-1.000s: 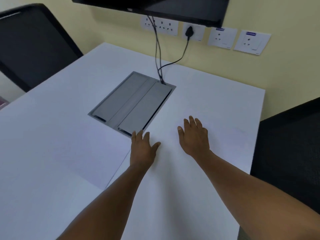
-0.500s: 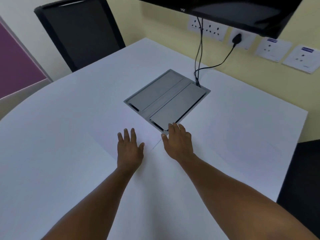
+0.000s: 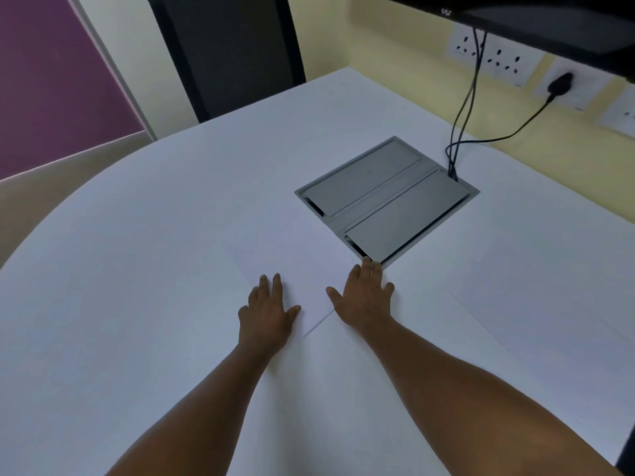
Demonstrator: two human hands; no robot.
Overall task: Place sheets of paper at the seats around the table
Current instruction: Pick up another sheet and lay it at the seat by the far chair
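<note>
A white sheet of paper [image 3: 302, 269] lies flat on the white table [image 3: 137, 269], just in front of the near corner of the grey cable box [image 3: 385, 204]. My left hand [image 3: 268, 314] rests palm down on its left part, fingers spread. My right hand [image 3: 364, 300] lies palm down at its right edge, with the fingertips touching the corner of the cable box. Neither hand grips anything. A second white sheet [image 3: 532, 304] lies flat on the right side of the table, its edges faint against the tabletop.
A black chair [image 3: 233, 49] stands at the table's far left side. Black cables [image 3: 464, 108] run from the cable box up to wall sockets [image 3: 494, 56] and a dark screen [image 3: 549, 18]. A purple panel [image 3: 51, 80] is at the far left.
My view has swung left, bringing the far chair and purple panel into sight. Both hands slid left across the table, still flat, from the right side to the box's near corner.
</note>
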